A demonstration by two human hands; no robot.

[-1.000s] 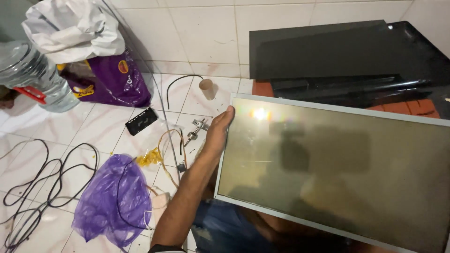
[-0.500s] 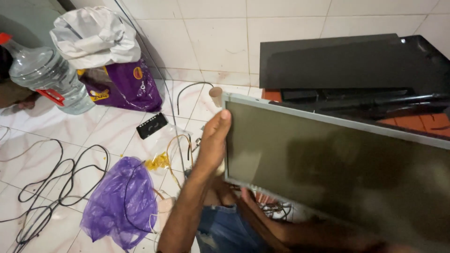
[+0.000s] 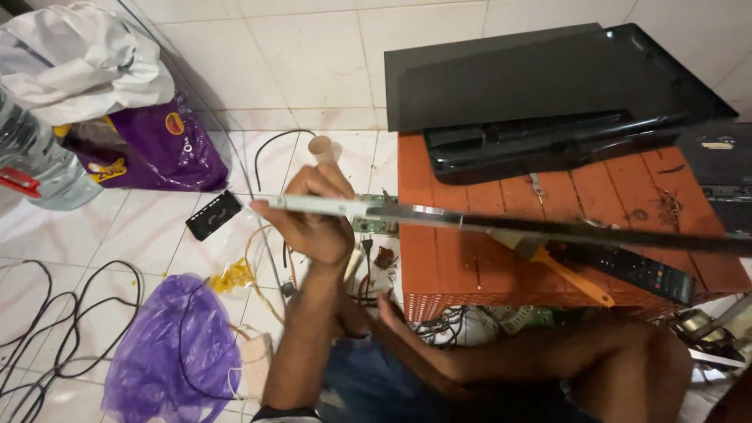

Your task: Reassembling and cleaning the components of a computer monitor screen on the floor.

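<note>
Left hand (image 3: 313,223) clamped shut around left end of thin flat panel (image 3: 501,225), seen edge-on across mid-frame, reaching to right edge above orange table (image 3: 470,262). Right hand (image 3: 389,307) low at centre, under table edge, fingers loosely spread, holding nothing visible. Open tile at left, crowded by black cables (image 3: 47,337) and purple bag (image 3: 168,352).
</note>
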